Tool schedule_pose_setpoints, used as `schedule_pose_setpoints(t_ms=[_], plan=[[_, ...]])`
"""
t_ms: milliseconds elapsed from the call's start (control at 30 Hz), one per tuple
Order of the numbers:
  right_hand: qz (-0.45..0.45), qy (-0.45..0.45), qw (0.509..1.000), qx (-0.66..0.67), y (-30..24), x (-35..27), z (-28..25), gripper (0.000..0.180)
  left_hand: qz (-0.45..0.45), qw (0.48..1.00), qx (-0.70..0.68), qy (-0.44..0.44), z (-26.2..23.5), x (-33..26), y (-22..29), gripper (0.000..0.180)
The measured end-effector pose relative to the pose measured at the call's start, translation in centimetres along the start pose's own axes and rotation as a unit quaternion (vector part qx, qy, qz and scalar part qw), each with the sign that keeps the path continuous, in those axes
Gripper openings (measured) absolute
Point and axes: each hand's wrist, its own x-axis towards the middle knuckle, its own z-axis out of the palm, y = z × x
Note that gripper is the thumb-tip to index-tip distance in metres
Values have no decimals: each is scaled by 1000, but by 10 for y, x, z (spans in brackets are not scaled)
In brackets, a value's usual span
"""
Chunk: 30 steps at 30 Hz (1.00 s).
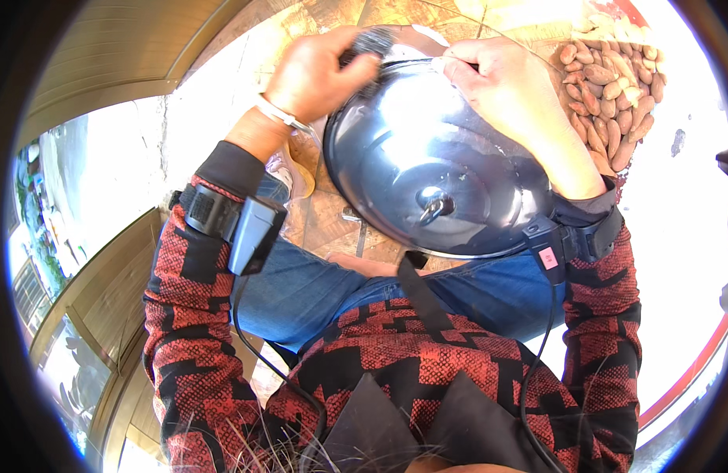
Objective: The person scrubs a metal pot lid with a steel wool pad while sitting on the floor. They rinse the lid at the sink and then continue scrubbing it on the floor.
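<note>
A large, round, shiny dark metal pan or lid (388, 158) rests tilted between my knees. I cannot tell which it is. A small metal ring fitting (436, 206) stands out from its surface on the near side. At the far left edge of the rim, my left hand (321, 71) is closed round a dark grey, wiry scouring pad (370, 43); hand and pad are slightly blurred. My right hand (498, 79) pinches the far rim between thumb and bent fingers, its wrist lying over the right side of the metal.
Reddish-brown sweet potatoes (612, 102) lie heaped at the far right. A yellowish item and a clear plastic bag (301, 177) sit left of the metal. Brown tiles (317, 221) show beneath. A wood-coloured panel (128, 55) stands at the far left.
</note>
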Motion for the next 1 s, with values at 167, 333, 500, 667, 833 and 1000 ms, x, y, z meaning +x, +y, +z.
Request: schedule_pose_setpoints(t_ms=[167,333,500,667,833,1000], plan=[[2,-33,999,18,3,-1,1,24,-8,992,-90,-87,-10,-8,-1,27],[-2,8,1000,-20,-8,1,11,25,189,973,126,-50,-7,6,8,31],[-25,20,999,-16,-10,-2,2,25,145,982,118,-11,-12,-3,-2,27],[4,-25,998,51,-8,-13,-6,26,-70,997,0,-18,-14,-20,-21,25],[13,-8,1000,8,-8,-4,-7,27,-21,992,-125,-30,-18,-8,-26,30],[-24,-6,1000,-19,-13,-5,4,29,-14,985,-108,-131,-21,0,-11,30]])
